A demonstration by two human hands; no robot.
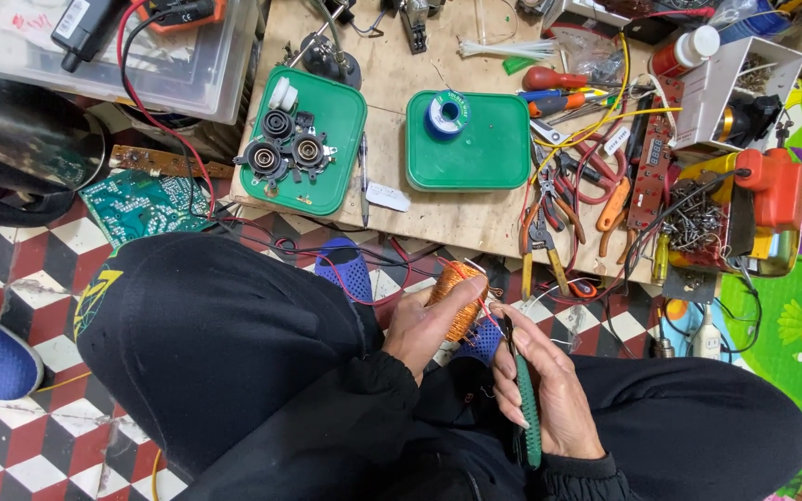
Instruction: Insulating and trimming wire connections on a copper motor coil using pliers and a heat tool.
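**Copper coil held over the lap**

Copper coil (458, 299), near the table (438, 218) edge, sits wrapped in the left hand (427, 327); likely dense and stiff, with fine windings easily nicked, so best gripped around its body. Right hand (549, 394) is closed around a green-handled tool (525, 408).

Bare wood strip between two green trays (303, 139) on the desk (438, 218), tool pile (587, 176) crowding right, red wires (327, 260) crossing the floor gap
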